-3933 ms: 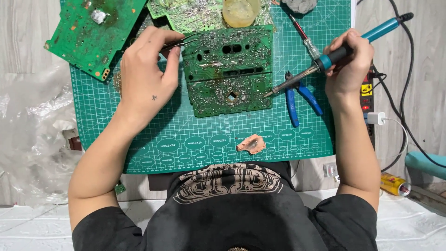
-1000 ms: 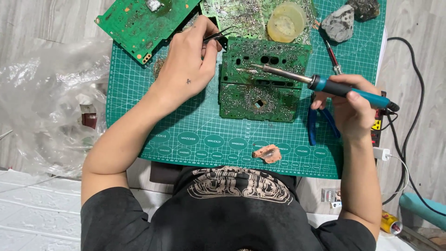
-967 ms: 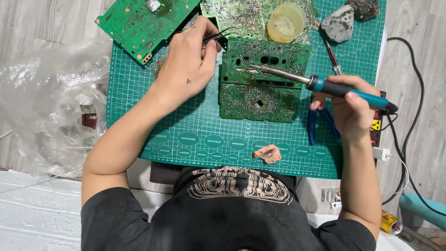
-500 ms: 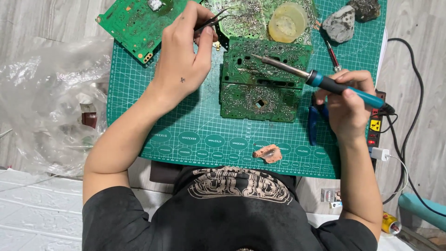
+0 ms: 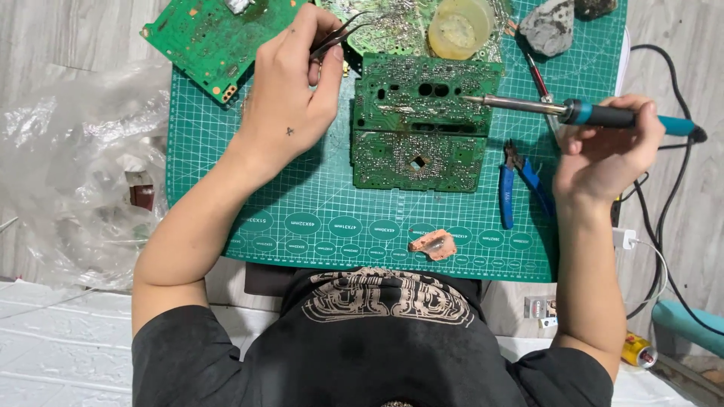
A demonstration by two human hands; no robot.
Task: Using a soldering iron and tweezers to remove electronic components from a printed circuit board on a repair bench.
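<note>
A green circuit board (image 5: 418, 124) lies in the middle of a green cutting mat (image 5: 332, 211). My right hand (image 5: 607, 151) grips a blue-handled soldering iron (image 5: 588, 114), held level, its metal tip over the board's upper right edge. My left hand (image 5: 290, 94) pinches dark tweezers (image 5: 339, 35) at the board's upper left, their points aimed toward the far boards.
A second green board (image 5: 215, 34) lies at the far left, another solder-covered board (image 5: 392, 26) beyond. A yellow round tin (image 5: 461, 26), grey stone (image 5: 548, 26), blue pliers (image 5: 516, 185), a small orange piece (image 5: 434, 243), crumpled plastic (image 5: 72, 173) left, cables (image 5: 671, 226) right.
My left hand lifted the tweezers up and away from the board's top left corner. My right hand drew the soldering iron rightward, so its tip now sits at the board's right edge.
</note>
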